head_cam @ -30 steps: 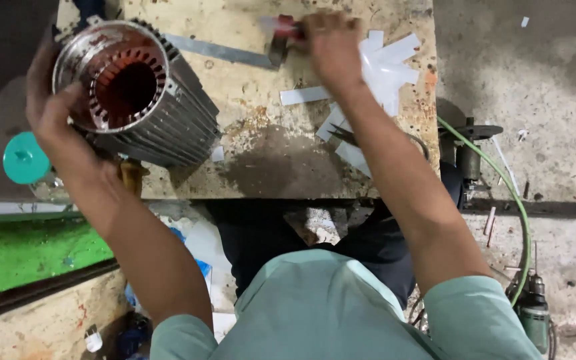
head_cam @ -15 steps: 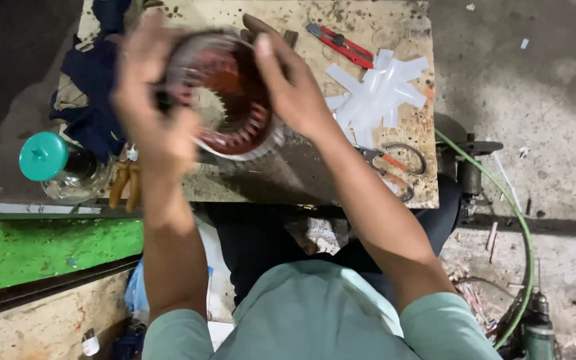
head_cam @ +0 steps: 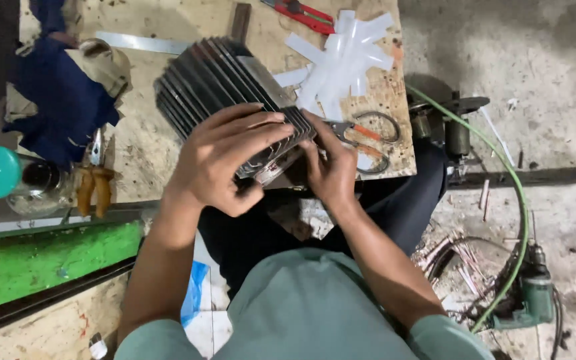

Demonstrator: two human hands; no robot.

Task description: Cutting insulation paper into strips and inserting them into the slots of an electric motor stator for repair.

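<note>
Centrally, a dark finned motor housing (head_cam: 225, 93) lies tilted on the wooden board (head_cam: 148, 147), its near end over the board's front edge. Left hand (head_cam: 225, 160), fingers spread wide, presses on the fins; right hand (head_cam: 328, 163), fingers curled, grips the near end. Scissors (head_cam: 368, 137) lie just beside the right hand, white paper strips (head_cam: 345, 60) beyond, a red cutter (head_cam: 301, 12) at the far edge.
</note>
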